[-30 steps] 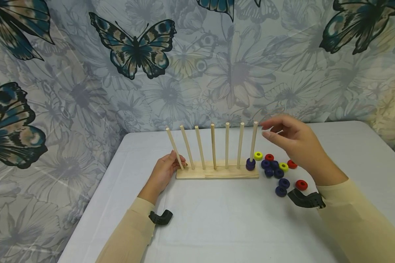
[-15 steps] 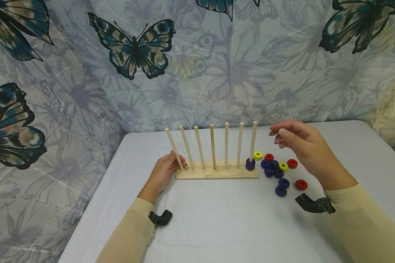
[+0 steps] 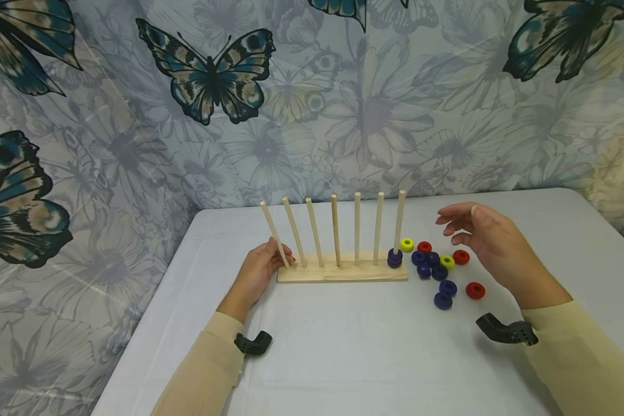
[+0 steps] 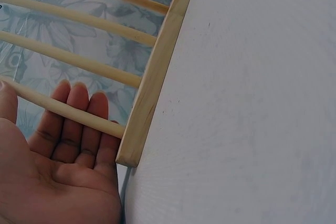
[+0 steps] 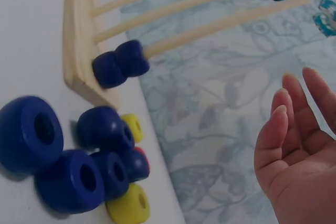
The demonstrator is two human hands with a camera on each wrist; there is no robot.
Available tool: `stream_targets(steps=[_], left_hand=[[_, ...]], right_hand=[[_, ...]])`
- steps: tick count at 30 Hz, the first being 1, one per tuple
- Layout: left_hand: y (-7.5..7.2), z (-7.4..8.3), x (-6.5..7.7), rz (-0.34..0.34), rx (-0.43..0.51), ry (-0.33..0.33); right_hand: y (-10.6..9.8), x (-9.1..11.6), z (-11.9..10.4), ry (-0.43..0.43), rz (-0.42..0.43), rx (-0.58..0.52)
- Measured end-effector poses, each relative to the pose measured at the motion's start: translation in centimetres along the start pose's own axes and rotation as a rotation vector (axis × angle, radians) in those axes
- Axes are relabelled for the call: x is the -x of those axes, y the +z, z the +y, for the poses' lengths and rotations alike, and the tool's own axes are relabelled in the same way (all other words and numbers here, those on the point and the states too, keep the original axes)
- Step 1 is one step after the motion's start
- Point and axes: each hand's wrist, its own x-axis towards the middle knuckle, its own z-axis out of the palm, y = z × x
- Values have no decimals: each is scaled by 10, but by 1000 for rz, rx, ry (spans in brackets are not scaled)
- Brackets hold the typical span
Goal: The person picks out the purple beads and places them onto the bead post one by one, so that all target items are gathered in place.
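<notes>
A wooden base (image 3: 343, 274) carries a row of several upright pegs. Two dark blue beads (image 3: 394, 258) are stacked at the foot of its rightmost peg (image 5: 220, 27). My left hand (image 3: 260, 267) is at the left end of the base; in the left wrist view its fingers (image 4: 68, 140) extend behind the leftmost peg (image 4: 71, 111), palm facing up. My right hand (image 3: 494, 245) hovers above and right of the loose beads, fingers relaxed and holding nothing. Loose blue beads (image 3: 443, 301), red beads (image 3: 475, 290) and yellow beads (image 3: 446, 262) lie right of the base.
The white-covered table (image 3: 343, 346) ends at a patterned cloth backdrop (image 3: 301, 144) with butterflies, just behind the pegs. A black wrist mount (image 3: 253, 343) sits on the left sleeve and another black mount (image 3: 507, 330) on the right.
My right hand has drawn back to the right and slightly down, away from the top of the rightmost peg. The left hand has kept its place, and the beads have not moved.
</notes>
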Motion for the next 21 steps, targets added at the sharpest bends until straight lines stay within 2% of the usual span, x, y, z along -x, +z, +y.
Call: stream_targets(steps=[10, 15, 21], left_hand=[[-1, 2, 1, 1, 2, 10], [-1, 1, 0, -12, 8, 16], [0, 1, 0, 1, 17, 10]], right_hand=[[-14, 4, 13, 72, -43, 112], [-23, 7, 17, 106, -24, 185], [-30, 8, 23, 167, 12, 359]])
